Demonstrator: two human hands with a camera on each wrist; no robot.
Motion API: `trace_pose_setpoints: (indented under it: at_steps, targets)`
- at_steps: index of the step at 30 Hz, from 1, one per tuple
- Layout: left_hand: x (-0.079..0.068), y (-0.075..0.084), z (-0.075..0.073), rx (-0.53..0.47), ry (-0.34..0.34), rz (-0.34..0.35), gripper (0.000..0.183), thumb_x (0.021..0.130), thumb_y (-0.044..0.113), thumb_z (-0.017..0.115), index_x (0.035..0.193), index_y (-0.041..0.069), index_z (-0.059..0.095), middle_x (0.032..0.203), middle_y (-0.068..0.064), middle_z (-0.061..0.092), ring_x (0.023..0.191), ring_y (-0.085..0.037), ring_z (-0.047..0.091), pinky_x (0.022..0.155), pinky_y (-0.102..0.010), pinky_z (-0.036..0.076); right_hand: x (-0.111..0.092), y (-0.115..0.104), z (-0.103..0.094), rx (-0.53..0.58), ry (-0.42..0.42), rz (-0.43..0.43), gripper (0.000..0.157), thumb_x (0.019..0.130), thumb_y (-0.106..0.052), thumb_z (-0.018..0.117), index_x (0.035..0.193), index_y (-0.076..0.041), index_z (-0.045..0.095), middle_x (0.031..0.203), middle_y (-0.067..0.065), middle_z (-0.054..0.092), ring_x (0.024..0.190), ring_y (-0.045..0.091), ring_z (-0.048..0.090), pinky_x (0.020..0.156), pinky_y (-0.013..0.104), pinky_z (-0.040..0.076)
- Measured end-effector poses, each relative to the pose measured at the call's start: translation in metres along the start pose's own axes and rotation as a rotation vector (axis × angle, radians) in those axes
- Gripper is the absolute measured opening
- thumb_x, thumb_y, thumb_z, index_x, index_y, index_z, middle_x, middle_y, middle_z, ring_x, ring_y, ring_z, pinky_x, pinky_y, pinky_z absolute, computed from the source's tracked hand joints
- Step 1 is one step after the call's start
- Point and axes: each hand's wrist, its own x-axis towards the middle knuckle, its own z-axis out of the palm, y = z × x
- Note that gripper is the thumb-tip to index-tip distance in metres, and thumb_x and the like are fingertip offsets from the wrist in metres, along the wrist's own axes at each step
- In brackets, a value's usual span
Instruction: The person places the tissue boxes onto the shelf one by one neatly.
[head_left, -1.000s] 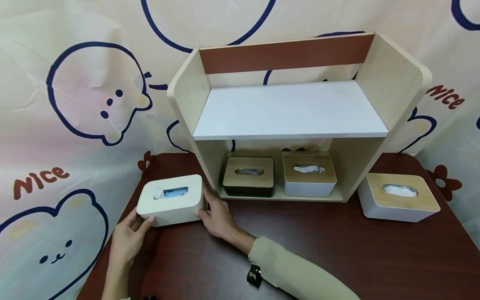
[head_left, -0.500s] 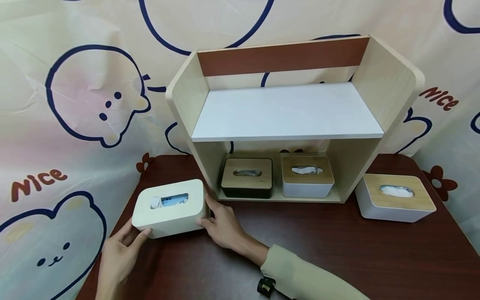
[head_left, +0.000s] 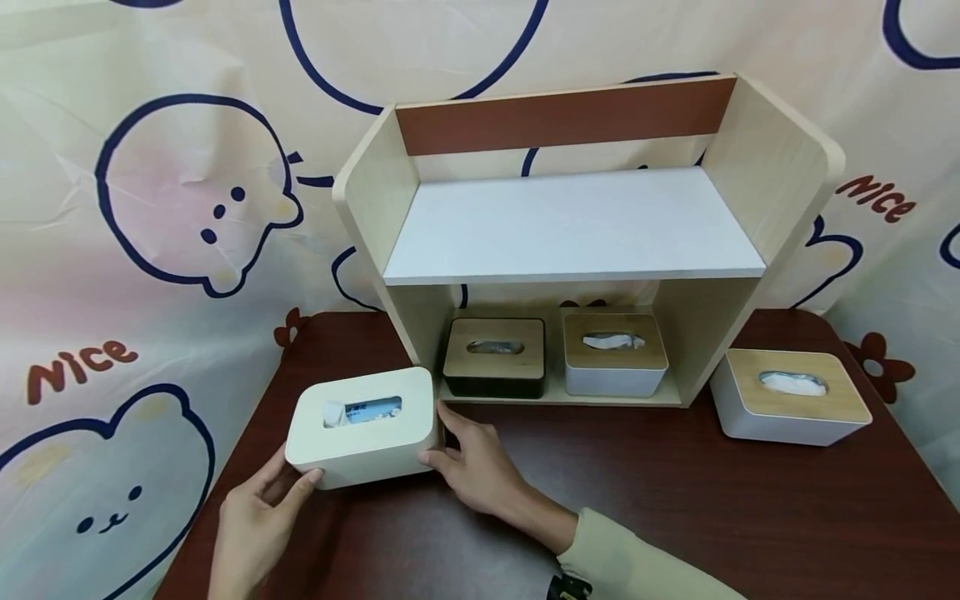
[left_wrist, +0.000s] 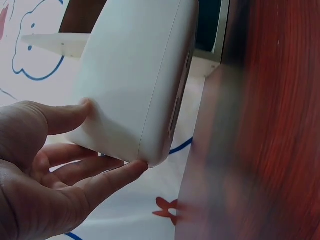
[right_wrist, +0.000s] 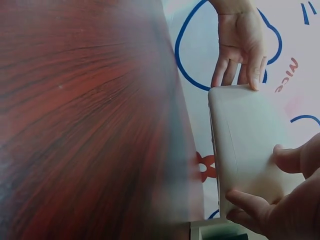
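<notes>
A white tissue box [head_left: 367, 454] is held between both hands at the left of the table, its slot showing a blue-and-white tissue pack. My left hand [head_left: 258, 521] grips its left end, thumb on the front face and fingers round the end, as the left wrist view shows on the white box [left_wrist: 132, 75]. On the opposite end, my right hand [head_left: 480, 467] grips with thumb at the front and fingers along the side. In the right wrist view the box [right_wrist: 250, 135] spans the gap between the two hands, raised above the tabletop.
A two-level shelf [head_left: 577, 225] stands at the back. On its lower level sit a black tissue box with wooden lid [head_left: 495, 354] and a white one with wooden lid [head_left: 615, 354]. Another wooden-lidded tissue box [head_left: 795, 396] rests right of the shelf on the dark table [head_left: 675, 483].
Both hands have brought the white tissue box nearer the front of the table. It first came straight forward, then shifted right. The other boxes stay where they were.
</notes>
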Motion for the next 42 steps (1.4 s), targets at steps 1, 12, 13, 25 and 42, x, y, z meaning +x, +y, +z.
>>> trace_pose_setpoints:
  at_steps: [1,12,13,25,42]
  targets:
    - [-0.001,0.001,0.001,-0.003,0.0,0.015,0.071,0.089,0.031,0.076,0.15,0.014,0.043,0.147,-0.014,0.049,0.124,-0.028,0.055,0.082,-0.027,0.057,-0.002,0.0,-0.002,0.005,0.002,0.0,0.073,0.094,-0.024,0.07,0.154,-0.005,0.033,0.158,0.013,0.034,0.134,0.013,0.045,0.095,0.027,0.052]
    - [-0.008,0.021,0.022,-0.074,-0.001,0.123,0.067,0.089,0.029,0.076,0.147,0.009,0.048,0.144,-0.012,0.053,0.122,-0.024,0.057,0.078,-0.006,0.049,-0.018,0.001,-0.03,0.01,0.054,0.015,0.073,0.092,-0.019,0.072,0.153,-0.005,0.034,0.157,0.015,0.034,0.134,0.018,0.046,0.092,0.026,0.054]
    - [-0.008,0.023,0.025,-0.085,-0.007,0.129,0.067,0.089,0.029,0.076,0.147,0.01,0.048,0.145,-0.011,0.052,0.123,-0.024,0.056,0.079,-0.007,0.049,-0.019,0.001,-0.033,0.006,0.062,0.017,0.073,0.092,-0.019,0.073,0.153,-0.006,0.035,0.157,0.015,0.034,0.133,0.019,0.047,0.091,0.026,0.054]
    - [-0.01,0.045,0.053,-0.181,-0.055,0.183,0.064,0.088,0.026,0.078,0.145,0.014,0.052,0.142,-0.009,0.056,0.119,-0.017,0.059,0.086,-0.02,0.054,-0.04,0.006,-0.064,-0.03,0.159,0.054,0.074,0.089,-0.022,0.076,0.151,-0.007,0.039,0.155,0.014,0.038,0.121,0.021,0.059,0.09,0.029,0.055]
    - [-0.014,0.074,0.091,-0.308,-0.105,0.272,0.063,0.084,0.02,0.081,0.142,0.019,0.056,0.137,-0.003,0.06,0.111,-0.016,0.066,0.084,-0.029,0.057,-0.069,0.005,-0.111,-0.072,0.229,0.176,0.076,0.087,-0.028,0.078,0.152,-0.014,0.04,0.156,0.011,0.037,0.109,0.015,0.065,0.082,0.022,0.056]
